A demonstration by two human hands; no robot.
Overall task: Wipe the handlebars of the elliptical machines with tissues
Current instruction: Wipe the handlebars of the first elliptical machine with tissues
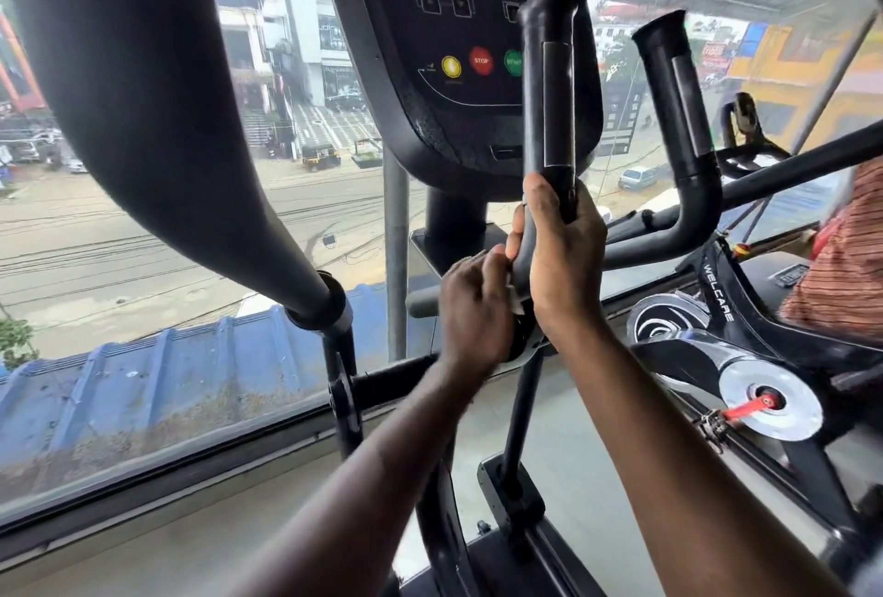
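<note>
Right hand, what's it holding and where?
The right hand grips the inner upright handlebar at its lower bend, just below the metal sensor strip. The left hand presses a white tissue against the bar beneath it.

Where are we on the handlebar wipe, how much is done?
Done: cannot tell; no bar shows a visible clean or dirty difference. In hand: the right hand grips the inner upright handlebar low down, while the left hand presses a white tissue against its bend. Left, apparently: that bar's upper grip, the second upright handlebar and the big swing arm, none being touched.
</note>
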